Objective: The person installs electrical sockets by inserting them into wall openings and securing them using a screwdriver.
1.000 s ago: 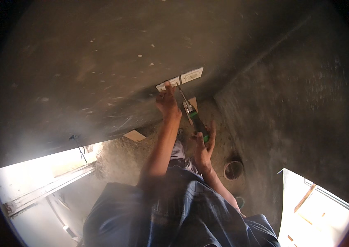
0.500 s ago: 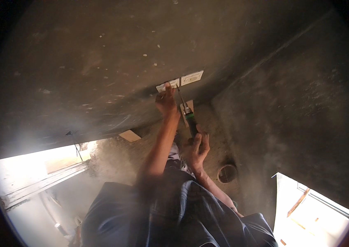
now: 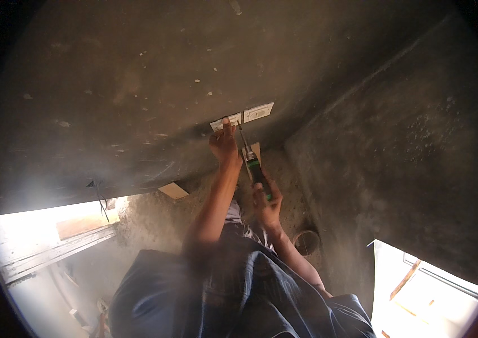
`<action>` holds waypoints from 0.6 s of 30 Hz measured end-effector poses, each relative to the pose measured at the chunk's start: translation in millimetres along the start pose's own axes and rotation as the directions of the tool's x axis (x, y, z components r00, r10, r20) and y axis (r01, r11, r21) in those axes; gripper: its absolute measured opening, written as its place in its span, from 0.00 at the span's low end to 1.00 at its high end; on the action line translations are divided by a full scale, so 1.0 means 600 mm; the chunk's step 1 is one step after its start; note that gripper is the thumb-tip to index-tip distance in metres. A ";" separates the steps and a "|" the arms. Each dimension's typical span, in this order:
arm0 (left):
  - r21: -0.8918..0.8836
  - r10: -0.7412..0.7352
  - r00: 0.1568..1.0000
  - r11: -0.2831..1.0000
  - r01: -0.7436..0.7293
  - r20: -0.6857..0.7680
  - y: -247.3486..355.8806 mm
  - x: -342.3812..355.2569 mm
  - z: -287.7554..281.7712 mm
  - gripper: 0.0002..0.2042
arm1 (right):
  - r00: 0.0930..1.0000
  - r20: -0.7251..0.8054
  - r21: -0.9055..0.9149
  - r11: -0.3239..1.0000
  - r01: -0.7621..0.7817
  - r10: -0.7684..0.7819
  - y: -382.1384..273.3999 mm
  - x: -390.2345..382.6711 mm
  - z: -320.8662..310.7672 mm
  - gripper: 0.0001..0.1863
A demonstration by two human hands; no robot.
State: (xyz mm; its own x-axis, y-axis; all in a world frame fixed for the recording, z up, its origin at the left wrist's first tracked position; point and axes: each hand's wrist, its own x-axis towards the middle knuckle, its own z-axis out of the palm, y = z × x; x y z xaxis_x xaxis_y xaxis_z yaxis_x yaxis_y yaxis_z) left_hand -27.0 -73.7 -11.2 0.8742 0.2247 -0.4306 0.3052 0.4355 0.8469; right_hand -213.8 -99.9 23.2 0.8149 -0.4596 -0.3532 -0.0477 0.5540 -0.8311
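My left hand (image 3: pixel 224 145) is raised to the dark wall, its thumb pressed on the front of a white wall plate (image 3: pixel 231 121) and its other fingers curled in at the lower edge. In my right hand (image 3: pixel 268 207) is a screwdriver (image 3: pixel 256 170) with a black and green handle, the fingers wrapped round its rear end. The shaft points up to the right end of the plate that my left hand touches. Whether the tip sits in a screw is too small to tell. Close beside it on the right is a second white wall plate (image 3: pixel 258 113).
Below the plates, a pale flat piece (image 3: pixel 256 152) stands behind the screwdriver. Another pale board (image 3: pixel 173 191) lies at the wall's foot. A round bucket-like container (image 3: pixel 306 243) is right of my forearm. Dark wires (image 3: pixel 102 201) hang near the bright opening at left.
My right hand has shifted its grip back along the screwdriver, so more of the handle shows. My left hand stays at the same plate. The whole view has shifted slightly.
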 end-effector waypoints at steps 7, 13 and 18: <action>-0.018 0.058 0.998 0.998 -0.057 0.040 -0.016 0.012 -0.010 0.20 | 0.966 0.133 0.611 0.749 -0.256 0.221 0.020 0.002 -0.021 0.21; -0.010 0.031 0.999 0.999 -0.032 -0.018 0.003 -0.001 0.001 0.19 | 0.855 0.113 -0.601 0.651 0.464 -0.505 0.023 0.017 -0.024 0.19; 0.029 0.056 0.995 0.998 -0.058 0.080 0.005 -0.005 -0.007 0.20 | 0.954 0.111 -0.065 0.955 0.288 -0.280 0.030 0.032 -0.030 0.18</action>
State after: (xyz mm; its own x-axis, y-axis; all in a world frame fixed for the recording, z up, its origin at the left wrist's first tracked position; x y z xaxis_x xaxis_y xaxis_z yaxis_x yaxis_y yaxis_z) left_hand -30.3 -69.1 -8.7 0.9171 0.1784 -0.3565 0.2647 0.3961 0.8792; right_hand -209.5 -110.9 -6.4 0.8545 -0.5164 -0.0563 0.1515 0.3514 -0.9239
